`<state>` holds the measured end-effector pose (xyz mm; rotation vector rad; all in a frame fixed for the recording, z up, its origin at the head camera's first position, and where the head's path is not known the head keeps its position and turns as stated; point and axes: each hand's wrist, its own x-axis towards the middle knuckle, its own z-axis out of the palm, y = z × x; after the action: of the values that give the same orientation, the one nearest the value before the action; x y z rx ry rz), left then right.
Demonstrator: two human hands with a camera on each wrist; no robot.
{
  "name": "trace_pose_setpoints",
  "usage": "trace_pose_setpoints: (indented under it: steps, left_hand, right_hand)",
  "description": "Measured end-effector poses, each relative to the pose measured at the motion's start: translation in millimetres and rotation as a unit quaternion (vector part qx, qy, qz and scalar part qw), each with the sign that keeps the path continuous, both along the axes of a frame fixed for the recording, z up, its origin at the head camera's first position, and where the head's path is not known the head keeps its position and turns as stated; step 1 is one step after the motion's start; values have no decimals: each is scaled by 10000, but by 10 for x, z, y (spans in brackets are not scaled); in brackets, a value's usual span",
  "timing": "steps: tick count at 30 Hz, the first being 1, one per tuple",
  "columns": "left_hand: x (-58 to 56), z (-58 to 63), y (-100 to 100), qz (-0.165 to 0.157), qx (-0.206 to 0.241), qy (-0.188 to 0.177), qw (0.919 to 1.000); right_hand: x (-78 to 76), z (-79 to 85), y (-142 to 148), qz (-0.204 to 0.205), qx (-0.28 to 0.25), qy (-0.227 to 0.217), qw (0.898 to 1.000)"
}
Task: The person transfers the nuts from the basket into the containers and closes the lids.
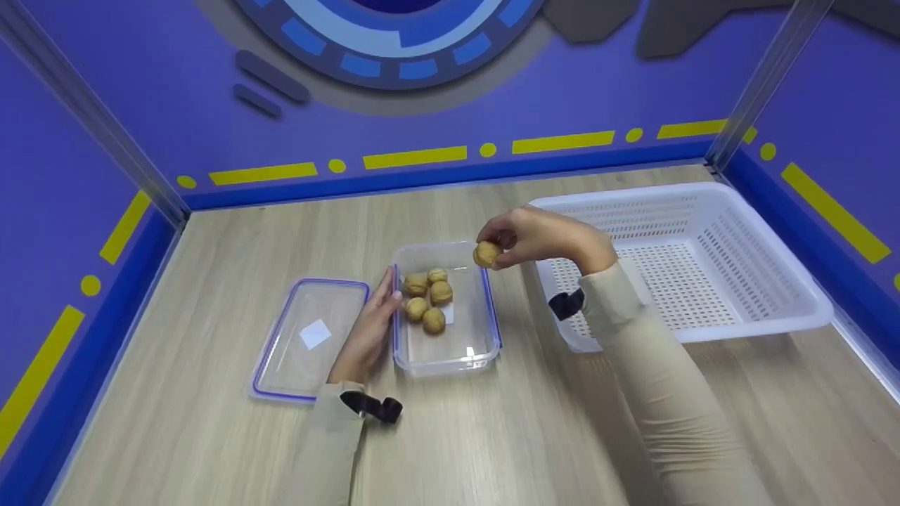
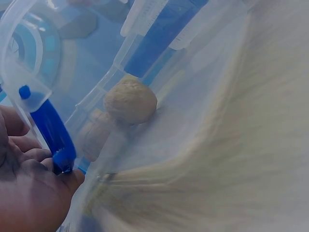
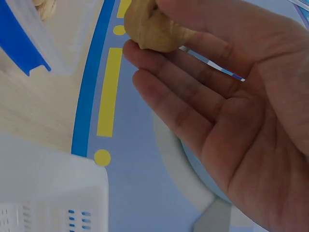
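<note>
In the head view my right hand (image 1: 538, 239) pinches a walnut (image 1: 486, 254) between thumb and fingers, above the right rim of a clear plastic food container (image 1: 467, 351). The right wrist view shows this walnut (image 3: 157, 29) close up at the fingertips. Several walnuts (image 1: 434, 321) lie inside the container, towards its left side. My left hand (image 1: 367, 334) grips the container's left wall, thumb at the rim. In the left wrist view its fingers curl by the blue clip (image 2: 50, 130), and a walnut (image 2: 130, 100) shows through the clear plastic.
The container's clear lid (image 1: 288, 362), edged in purple-blue with a white label, lies on the wooden table (image 1: 190, 337) at left, partly under my left hand. A white perforated basket (image 1: 773, 320) stands at right, beneath my right forearm. Blue panels (image 1: 422, 126) enclose the table.
</note>
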<state>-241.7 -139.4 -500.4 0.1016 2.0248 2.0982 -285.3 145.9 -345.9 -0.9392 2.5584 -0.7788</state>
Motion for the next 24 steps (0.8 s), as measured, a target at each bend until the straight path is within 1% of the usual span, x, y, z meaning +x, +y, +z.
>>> trace_pose_setpoints:
  steps: [6, 11, 16, 24]
  left_hand:
    - [3, -7, -1, -76, 221, 217, 9995]
    - [1, -12, 2, -29, 193, 198, 9996]
    - [-3, -11, 1, 32, 118, 133, 9998]
    - [-7, -10, 3, 48, 80, 62, 9999]
  right_hand:
    - [-34, -65, -128, -73, 9, -392, 9992]
    - [-57, -140, -205, -7, -39, -632, 9980]
    - [-76, -210, -278, 11, -14, -729, 9973]
    - [-100, -325, -381, 30, 195, -676, 9975]
